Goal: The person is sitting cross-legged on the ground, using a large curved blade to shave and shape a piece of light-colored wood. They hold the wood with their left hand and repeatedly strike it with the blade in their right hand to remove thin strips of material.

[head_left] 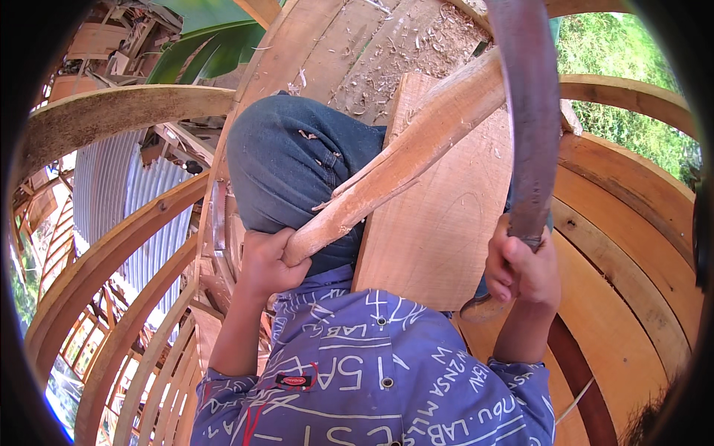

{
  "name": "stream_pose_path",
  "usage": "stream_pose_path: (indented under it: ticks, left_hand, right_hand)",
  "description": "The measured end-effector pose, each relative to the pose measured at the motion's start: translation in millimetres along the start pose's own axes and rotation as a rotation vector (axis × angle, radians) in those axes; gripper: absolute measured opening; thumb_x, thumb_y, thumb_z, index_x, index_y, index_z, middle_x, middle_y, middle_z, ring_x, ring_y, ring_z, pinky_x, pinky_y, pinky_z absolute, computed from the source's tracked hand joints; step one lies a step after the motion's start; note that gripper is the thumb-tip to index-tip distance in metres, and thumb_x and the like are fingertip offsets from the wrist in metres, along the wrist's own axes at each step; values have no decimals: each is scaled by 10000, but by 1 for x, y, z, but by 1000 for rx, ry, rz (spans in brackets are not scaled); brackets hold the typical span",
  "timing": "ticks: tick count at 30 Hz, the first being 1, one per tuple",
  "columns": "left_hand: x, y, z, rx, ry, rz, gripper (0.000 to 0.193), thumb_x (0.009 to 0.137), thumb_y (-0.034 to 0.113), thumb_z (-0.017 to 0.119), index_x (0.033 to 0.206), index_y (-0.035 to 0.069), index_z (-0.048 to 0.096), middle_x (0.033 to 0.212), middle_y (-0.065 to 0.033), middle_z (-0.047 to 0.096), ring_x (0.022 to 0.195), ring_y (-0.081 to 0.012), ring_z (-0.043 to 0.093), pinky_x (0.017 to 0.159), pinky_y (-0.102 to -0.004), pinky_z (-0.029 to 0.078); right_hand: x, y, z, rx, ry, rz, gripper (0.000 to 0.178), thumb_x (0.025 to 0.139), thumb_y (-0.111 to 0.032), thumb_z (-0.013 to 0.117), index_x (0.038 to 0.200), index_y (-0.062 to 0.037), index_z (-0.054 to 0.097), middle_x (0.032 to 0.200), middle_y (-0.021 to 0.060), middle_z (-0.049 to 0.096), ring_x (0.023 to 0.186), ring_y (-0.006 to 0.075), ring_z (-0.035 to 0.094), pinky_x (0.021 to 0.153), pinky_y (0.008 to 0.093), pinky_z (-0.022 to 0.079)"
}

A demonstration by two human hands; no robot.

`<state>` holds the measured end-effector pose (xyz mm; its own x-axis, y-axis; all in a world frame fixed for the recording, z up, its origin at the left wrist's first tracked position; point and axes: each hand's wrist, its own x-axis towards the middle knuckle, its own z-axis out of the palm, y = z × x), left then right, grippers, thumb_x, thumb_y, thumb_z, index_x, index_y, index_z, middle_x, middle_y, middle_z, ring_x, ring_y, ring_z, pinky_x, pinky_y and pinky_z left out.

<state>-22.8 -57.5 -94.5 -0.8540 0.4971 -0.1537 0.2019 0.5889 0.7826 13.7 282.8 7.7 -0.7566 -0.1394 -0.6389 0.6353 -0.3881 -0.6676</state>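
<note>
Amid curved timber ribs (134,100), a left hand (266,256) is clenching the near end of a long, roughly shaped piece of wood (416,152), fingers folding firmly around it. The wood is slanting away to the right, crossing above a bent, denim-clad leg (294,160) and a broad flat board (439,230); whether it is resting on either is hard to tell. The right hand (526,267) is wrapping in a fist around the near end of a wide, curved blade (532,111), which is pointing away and passing in front of the wood's far end. Whether steel and wood are touching is not showing from this angle. A split strip (358,178) is lifting along the wood's near half, while shavings (416,37) are littering the planks (305,52) beyond. With just one hand visibly steadying the piece, an off-centre stroke could be rolling it in that grip. Raised grain could be catching the edge and turning it toward the leg or left fingers, and a slackening right fist could be letting the blade twist.
</note>
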Motion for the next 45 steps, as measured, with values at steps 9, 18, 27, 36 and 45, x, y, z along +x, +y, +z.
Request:
stream_pose_path:
  ticks: [9,18,27,36,45]
  left_hand:
    - [-1,-9,-6,-45,-93,-12,162,546,113,684,661,38,599,490,-125,476,450,-321,538,444,-353,419]
    - [-1,-6,-2,-50,-63,-47,150,550,115,683,643,44,588,483,-125,470,442,-319,533,439,-352,415]
    - [1,-6,0,-66,-32,-21,150,550,114,681,661,47,607,484,-115,483,447,-302,549,445,-346,425]
    - [-4,-14,0,-43,-55,-30,170,544,135,685,658,42,600,484,-116,485,442,-310,541,446,-337,430]
    - [-1,-9,1,-82,-83,-86,143,544,109,661,633,29,582,479,-128,466,432,-312,533,440,-338,420]
  right_hand:
    - [-2,27,-2,103,-150,128,274,927,-213,590,771,-9,495,532,16,439,402,88,445,362,233,349]
    - [12,51,15,407,-266,145,420,886,-330,651,701,-68,380,495,27,378,341,115,391,299,245,278]
    - [-3,-6,3,63,159,-143,430,875,-355,650,702,-31,427,484,39,404,349,105,401,310,234,322]
    - [2,11,7,-106,-80,171,254,925,-157,581,728,-10,518,514,-8,468,408,57,444,380,225,338]
    - [7,33,10,323,-278,334,255,915,-214,619,807,-12,509,552,7,446,421,75,412,372,235,338]
